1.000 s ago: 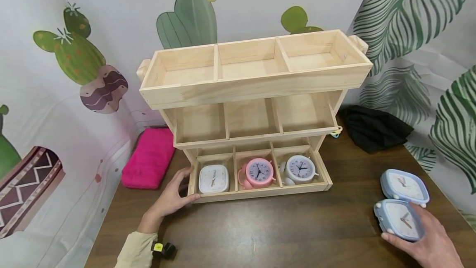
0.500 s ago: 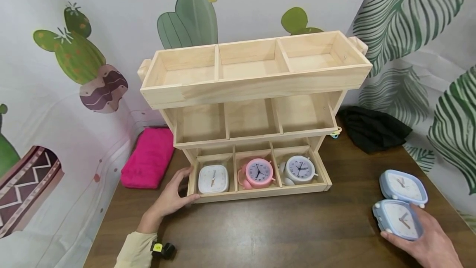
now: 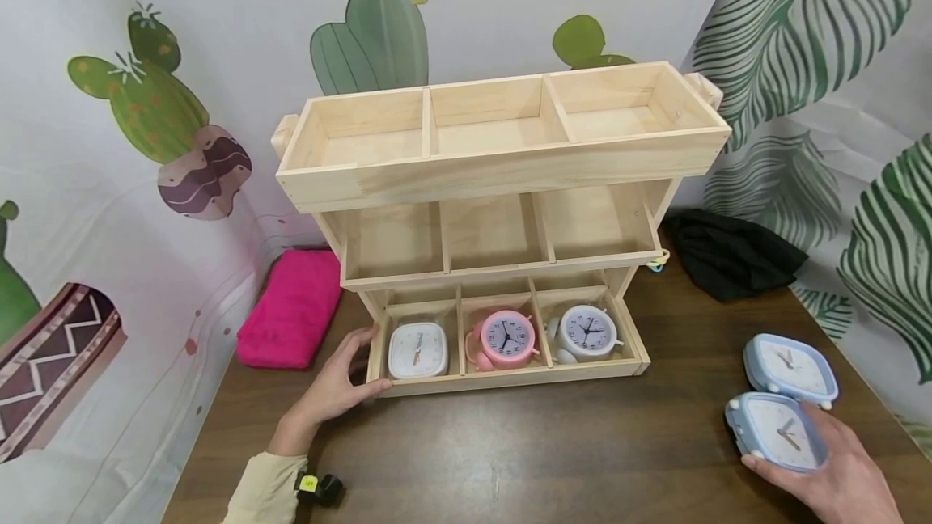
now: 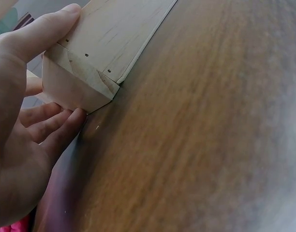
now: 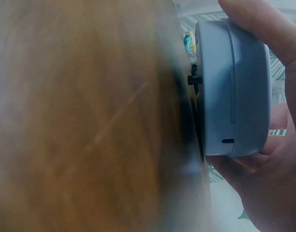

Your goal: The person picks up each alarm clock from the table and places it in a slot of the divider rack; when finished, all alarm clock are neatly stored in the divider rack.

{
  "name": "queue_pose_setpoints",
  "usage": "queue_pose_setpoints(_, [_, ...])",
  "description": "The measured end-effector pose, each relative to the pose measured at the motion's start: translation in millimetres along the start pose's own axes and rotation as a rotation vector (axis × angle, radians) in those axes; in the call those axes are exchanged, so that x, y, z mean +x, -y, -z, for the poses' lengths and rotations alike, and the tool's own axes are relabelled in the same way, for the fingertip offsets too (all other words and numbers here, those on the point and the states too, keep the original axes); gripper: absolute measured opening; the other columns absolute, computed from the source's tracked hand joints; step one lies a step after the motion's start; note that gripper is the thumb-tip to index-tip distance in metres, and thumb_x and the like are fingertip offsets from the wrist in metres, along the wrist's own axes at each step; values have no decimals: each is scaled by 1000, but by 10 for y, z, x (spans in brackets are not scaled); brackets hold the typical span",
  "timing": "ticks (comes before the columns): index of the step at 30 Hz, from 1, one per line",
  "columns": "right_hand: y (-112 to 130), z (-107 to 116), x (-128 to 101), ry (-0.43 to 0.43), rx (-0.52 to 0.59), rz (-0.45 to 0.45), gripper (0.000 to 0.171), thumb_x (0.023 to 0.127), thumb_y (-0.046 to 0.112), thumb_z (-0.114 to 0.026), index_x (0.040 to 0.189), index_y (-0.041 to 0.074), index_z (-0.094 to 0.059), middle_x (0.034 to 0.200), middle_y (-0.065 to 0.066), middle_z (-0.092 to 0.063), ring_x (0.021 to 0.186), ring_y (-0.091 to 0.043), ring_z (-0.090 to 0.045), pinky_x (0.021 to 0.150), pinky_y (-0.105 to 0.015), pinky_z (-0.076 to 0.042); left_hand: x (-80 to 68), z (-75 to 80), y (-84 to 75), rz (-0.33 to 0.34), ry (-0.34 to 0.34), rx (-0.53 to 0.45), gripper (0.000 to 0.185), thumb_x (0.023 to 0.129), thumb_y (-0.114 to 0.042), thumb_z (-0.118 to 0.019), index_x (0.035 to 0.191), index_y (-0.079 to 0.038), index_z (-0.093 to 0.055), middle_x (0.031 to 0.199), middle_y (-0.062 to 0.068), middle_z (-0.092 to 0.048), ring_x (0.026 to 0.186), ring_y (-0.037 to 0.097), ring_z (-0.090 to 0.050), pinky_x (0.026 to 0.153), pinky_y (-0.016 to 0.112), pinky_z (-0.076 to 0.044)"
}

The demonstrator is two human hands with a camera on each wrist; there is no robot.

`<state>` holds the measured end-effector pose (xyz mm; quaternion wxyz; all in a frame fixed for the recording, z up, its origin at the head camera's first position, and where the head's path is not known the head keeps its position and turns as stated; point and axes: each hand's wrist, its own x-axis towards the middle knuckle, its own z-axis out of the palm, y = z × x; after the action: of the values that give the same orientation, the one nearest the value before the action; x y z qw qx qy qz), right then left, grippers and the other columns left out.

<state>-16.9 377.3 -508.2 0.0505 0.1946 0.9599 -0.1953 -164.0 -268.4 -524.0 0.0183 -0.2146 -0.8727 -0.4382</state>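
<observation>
A three-tier wooden rack [image 3: 502, 160] stands at the back of the brown table [image 3: 524, 451]. Its bottom tier holds a white square clock [image 3: 418, 350], a pink round clock [image 3: 506, 336] and a white round clock [image 3: 586, 331]. My left hand [image 3: 341, 382] grips the rack's lower left corner [image 4: 85, 77], thumb on the front, fingers along the side. My right hand [image 3: 826, 471] holds a blue square clock [image 3: 777, 431] [image 5: 232, 87] just above the table at the right front. A second blue clock [image 3: 790, 368] lies just behind it.
A folded pink cloth [image 3: 293, 308] lies left of the rack against the printed backdrop. A black cloth [image 3: 731, 251] is heaped at the right rear. The two upper tiers have nothing in their compartments. A small black clip [image 3: 320, 489] sits by my left sleeve.
My right hand has shifted the near blue clock slightly left, away from the second one. The left hand stays on the rack's corner.
</observation>
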Motion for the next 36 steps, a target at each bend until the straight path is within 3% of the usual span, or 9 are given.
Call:
queue_pose_setpoints(9, [152, 113, 10, -88, 43, 123, 110, 74, 56, -78, 143, -12, -26, 127, -47, -33, 106, -59, -37, 75, -69, -39, 11, 1, -14, -12, -2, 5, 89, 75, -22, -86, 147, -4, -38, 145, 15, -41, 130, 31, -43, 96, 48, -53])
queue_pose_setpoints(11, [192, 144, 20, -115, 58, 153, 108, 74, 54, -79, 143, -12, -27, 127, -46, -34, 106, -59, -37, 75, -70, -38, 18, 19, -123, -14, 1, 7, 88, 75, -17, -86, 146, 0, -37, 144, 20, -41, 129, 36, -43, 95, 51, -52])
queue_pose_setpoints(13, [229, 170, 26, -140, 71, 176, 109, 73, 52, -81, 144, -11, -27, 130, -46, -33, 107, -60, -37, 75, -70, -37, 20, 23, -126, -9, 3, 8, 88, 75, -18, -85, 146, -1, -37, 144, 19, -41, 130, 35, -43, 96, 51, -52])
queue_pose_setpoints(20, [400, 256, 49, -216, 126, 267, 114, 67, 46, -87, 150, -4, -26, 142, -39, -30, 115, -58, -33, 79, -70, -33, 5, 7, 4, 4, 4, 9, 89, 75, -25, -86, 148, -7, -37, 145, 14, -41, 131, 30, -42, 97, 49, -52])
queue_pose_setpoints(30, [726, 348, 163, -318, 252, 447, 113, 53, 32, -94, 146, 1, -38, 136, -33, -43, 118, -51, -35, 80, -66, -30, 1, 11, -1, 1, 4, 17, 89, 76, -25, -86, 148, -6, -37, 146, 15, -40, 131, 30, -42, 95, 48, -53])
queue_pose_setpoints(36, [874, 433, 220, -315, 291, 478, 114, 53, 29, -94, 148, 2, -35, 135, -36, -39, 116, -55, -35, 81, -68, -29, 6, 4, 11, -13, 5, 20, 88, 77, -24, -85, 147, -5, -37, 145, 17, -40, 130, 33, -42, 94, 50, -54])
